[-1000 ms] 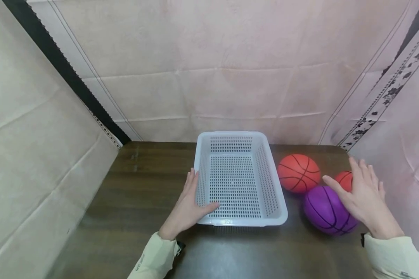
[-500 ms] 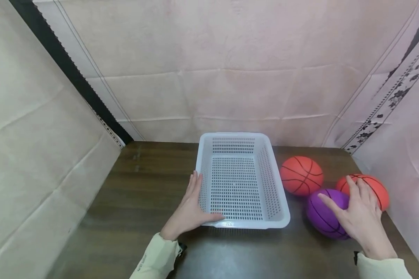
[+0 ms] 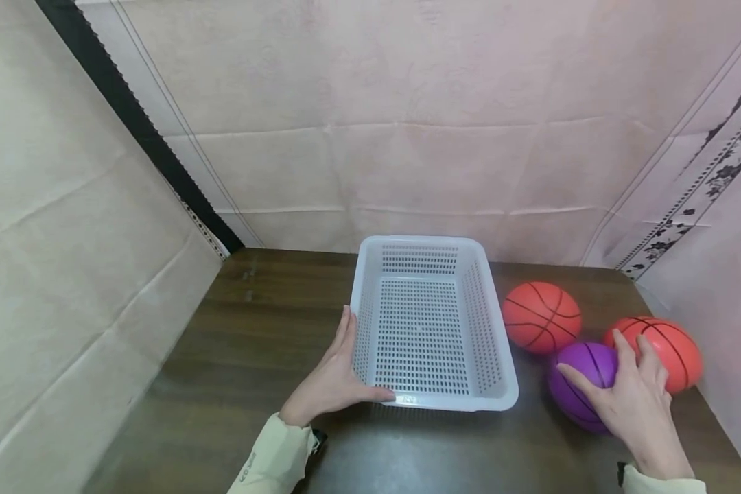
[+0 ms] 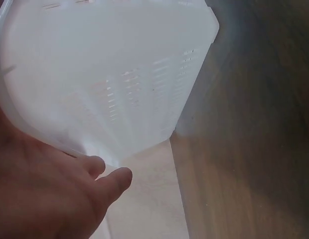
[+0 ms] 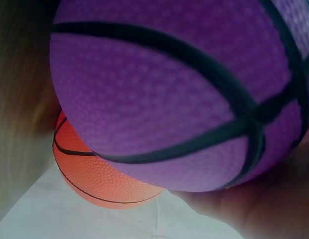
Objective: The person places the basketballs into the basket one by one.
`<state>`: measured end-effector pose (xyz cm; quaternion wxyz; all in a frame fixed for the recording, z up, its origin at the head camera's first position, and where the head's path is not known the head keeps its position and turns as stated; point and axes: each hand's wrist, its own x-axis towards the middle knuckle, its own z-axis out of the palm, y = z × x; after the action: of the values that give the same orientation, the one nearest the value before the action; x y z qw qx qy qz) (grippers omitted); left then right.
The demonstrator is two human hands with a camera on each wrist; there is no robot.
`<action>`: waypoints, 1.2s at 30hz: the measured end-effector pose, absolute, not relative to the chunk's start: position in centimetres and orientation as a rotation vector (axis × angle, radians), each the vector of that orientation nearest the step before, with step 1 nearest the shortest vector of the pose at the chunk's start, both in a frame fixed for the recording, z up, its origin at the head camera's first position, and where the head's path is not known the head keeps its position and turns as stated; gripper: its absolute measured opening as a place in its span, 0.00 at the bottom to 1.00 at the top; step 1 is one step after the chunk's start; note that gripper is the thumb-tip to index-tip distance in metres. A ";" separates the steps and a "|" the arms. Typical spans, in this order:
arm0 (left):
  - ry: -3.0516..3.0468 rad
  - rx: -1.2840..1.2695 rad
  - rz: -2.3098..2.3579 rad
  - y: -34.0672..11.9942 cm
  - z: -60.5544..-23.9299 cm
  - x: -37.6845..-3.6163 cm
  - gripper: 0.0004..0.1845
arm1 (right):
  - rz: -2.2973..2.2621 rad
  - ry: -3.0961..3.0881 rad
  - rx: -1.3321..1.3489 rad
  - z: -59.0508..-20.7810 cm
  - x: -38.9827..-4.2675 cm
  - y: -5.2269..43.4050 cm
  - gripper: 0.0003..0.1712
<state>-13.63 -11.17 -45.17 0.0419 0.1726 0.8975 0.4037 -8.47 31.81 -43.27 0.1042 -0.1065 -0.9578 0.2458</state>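
Three toy basketballs lie right of a white perforated basket (image 3: 433, 322) braced by the left hand (image 3: 333, 381), thumb hooked on its rim, while the right hand (image 3: 636, 405) cups the purple basketball (image 3: 577, 384), which could slip and roll off the table (image 3: 234, 357)

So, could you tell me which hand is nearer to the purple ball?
Right. The right hand rests on the purple ball; the left hand holds the white basket across the table.
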 end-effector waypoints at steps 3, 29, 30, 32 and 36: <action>2.728 0.512 1.248 -11.2 -45.2 -13.6 0.79 | 0.708 -2.821 -0.365 -43.2 -8.2 31.8 0.65; 2.670 0.461 1.188 -11.6 -45.1 -13.4 0.77 | 0.793 -2.921 -0.453 -43.8 -7.6 32.2 0.68; 2.665 0.462 1.186 -11.6 -45.1 -13.5 0.77 | 0.785 -2.925 -0.463 -43.8 -7.6 32.3 0.69; 2.657 0.458 1.180 -11.4 -45.1 -13.6 0.77 | 0.774 -2.923 -0.475 -43.9 -7.6 32.5 0.69; 2.652 0.441 1.189 -11.3 -45.0 -13.6 0.77 | 0.765 -2.930 -0.502 -44.3 -7.9 32.5 0.70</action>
<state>-13.63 -11.35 -45.05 0.1008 0.1491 0.8976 0.4024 -7.86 32.50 -44.26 0.0361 -0.1633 -0.9539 0.2491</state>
